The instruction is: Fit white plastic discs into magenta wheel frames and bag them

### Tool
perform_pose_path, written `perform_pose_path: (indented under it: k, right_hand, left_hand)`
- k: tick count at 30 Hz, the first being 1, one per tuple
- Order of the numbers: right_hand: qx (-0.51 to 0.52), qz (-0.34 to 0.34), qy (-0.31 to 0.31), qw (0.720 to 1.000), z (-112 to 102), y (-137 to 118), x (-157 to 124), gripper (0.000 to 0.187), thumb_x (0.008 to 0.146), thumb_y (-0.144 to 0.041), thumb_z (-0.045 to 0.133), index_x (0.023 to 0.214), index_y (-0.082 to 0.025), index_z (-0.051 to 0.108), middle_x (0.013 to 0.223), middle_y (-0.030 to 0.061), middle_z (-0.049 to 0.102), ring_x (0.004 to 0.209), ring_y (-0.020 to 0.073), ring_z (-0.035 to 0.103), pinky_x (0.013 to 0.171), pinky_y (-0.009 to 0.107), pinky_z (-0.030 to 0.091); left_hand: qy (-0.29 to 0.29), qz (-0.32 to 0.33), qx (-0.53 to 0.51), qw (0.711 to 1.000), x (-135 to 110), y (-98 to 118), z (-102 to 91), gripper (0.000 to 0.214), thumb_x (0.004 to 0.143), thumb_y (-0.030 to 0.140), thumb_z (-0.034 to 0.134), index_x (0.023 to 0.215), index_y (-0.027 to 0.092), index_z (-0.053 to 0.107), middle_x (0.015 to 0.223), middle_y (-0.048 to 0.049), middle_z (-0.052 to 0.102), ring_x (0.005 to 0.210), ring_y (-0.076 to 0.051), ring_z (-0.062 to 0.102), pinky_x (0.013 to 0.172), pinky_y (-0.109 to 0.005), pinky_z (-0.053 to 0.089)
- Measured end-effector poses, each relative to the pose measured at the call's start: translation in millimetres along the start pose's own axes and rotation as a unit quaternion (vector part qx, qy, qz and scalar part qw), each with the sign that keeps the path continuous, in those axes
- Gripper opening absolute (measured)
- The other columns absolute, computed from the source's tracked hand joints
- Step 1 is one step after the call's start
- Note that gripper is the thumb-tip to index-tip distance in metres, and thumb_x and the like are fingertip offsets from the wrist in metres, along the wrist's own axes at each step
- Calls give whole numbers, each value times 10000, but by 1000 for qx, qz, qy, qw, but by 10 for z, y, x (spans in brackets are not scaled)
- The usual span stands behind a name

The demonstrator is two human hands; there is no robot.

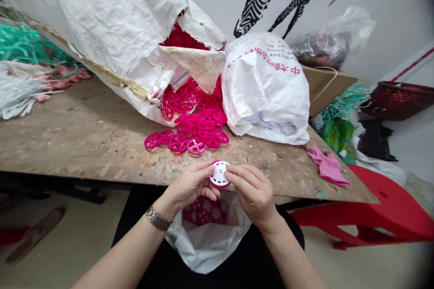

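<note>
Both hands meet at the near edge of a worn wooden table. My left hand and my right hand pinch a small round wheel between them, a white disc set in a pink ring. A watch sits on my left wrist. Under the hands, an open white plastic bag lies in my lap with several assembled pink-and-white wheels inside. On the table just beyond, a heap of loose pink spoked rings spills from a torn white woven sack.
A white plastic bag with red print holds pale discs at its base. A pink cloth lies on the table's right end. Green plastic parts pile at the far left. A red plastic stool and a dark red basket stand right.
</note>
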State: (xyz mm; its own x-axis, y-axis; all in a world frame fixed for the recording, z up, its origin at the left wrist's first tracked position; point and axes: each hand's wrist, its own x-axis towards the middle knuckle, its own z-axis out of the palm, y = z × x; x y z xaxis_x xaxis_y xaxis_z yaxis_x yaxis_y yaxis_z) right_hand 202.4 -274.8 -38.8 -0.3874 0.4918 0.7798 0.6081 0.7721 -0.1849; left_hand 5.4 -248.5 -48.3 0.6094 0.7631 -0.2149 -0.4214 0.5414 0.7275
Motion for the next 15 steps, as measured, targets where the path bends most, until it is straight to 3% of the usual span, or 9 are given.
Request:
perform_pose_path:
  k: [5,8,11,15]
  right_hand:
    - [-8,41,-47,998,40,-47,-41,344,940,-70,506,1201,-213,679,1223,121,704,1110,270,638,905,449,519]
    - [47,126,-51,990,44,-103,-69,387,966,-111,467,1306,-232,609,1319,115,646,1188,260,602,967,450,492]
    - [133,286,-38,948,45,-152,-72,382,980,-238,496,1358,-218,547,1275,116,660,1089,237,654,889,388,539]
    - [235,406,-35,882,54,-174,-12,258,946,-360,560,1122,-207,670,1040,74,737,884,212,696,768,325,556]
  left_hand:
    - [31,13,52,998,-11,-25,32,301,855,299,696,1091,129,619,778,-34,680,554,-111,675,505,-182,577]
    - [53,41,84,994,-17,-29,42,331,861,311,684,1133,135,614,820,-37,680,572,-105,667,524,-187,575]
    - [52,68,123,989,-27,-50,61,347,877,332,661,1172,156,613,915,-51,686,630,-112,670,563,-206,581]
    - [42,101,194,975,-48,-90,108,307,909,362,608,1159,184,619,981,-51,669,720,-138,674,620,-233,577]
